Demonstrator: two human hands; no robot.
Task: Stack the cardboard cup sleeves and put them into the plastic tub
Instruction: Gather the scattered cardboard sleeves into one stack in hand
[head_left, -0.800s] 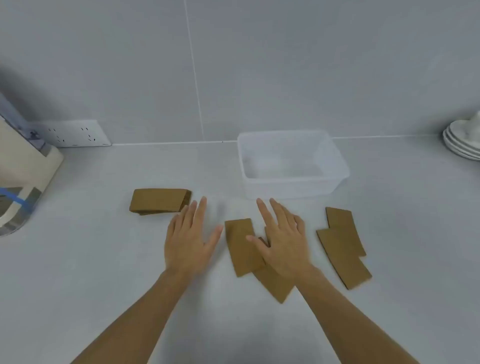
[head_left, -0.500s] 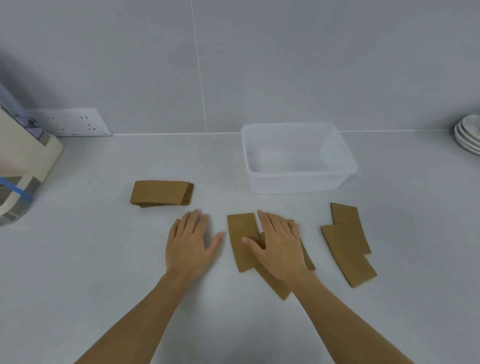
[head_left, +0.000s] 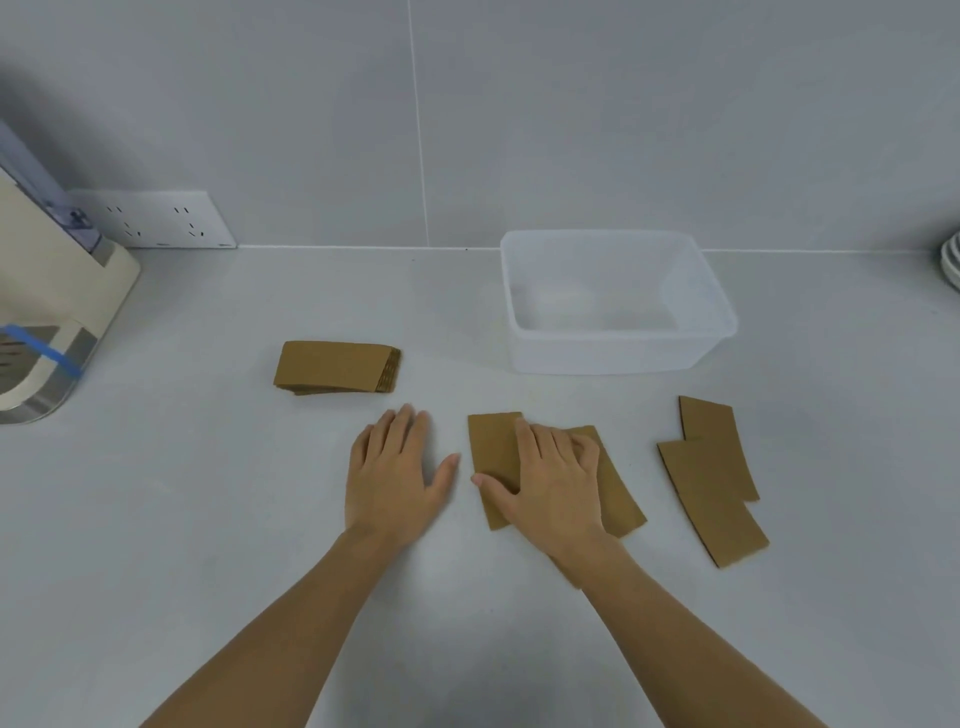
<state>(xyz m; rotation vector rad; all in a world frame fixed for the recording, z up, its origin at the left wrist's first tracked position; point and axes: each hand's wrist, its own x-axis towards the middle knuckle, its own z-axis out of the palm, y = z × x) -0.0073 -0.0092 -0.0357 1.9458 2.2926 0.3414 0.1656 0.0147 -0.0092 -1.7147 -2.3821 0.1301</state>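
Cardboard cup sleeves (head_left: 496, 457) lie under the flat, unclenched right hand (head_left: 553, 486); the left hand (head_left: 397, 478) rests open on the table (head_left: 208, 519). Gathering is underway; next, probably squaring them up for the empty plastic tub (head_left: 613, 358).

A stack of sleeves (head_left: 337, 367) is set left on the tabletop (head_left: 208, 519), the plastic tub (head_left: 618, 358) behind and right. Two overlapping sleeves (head_left: 711, 478) are laid before the tub, with two more (head_left: 493, 452) to their left
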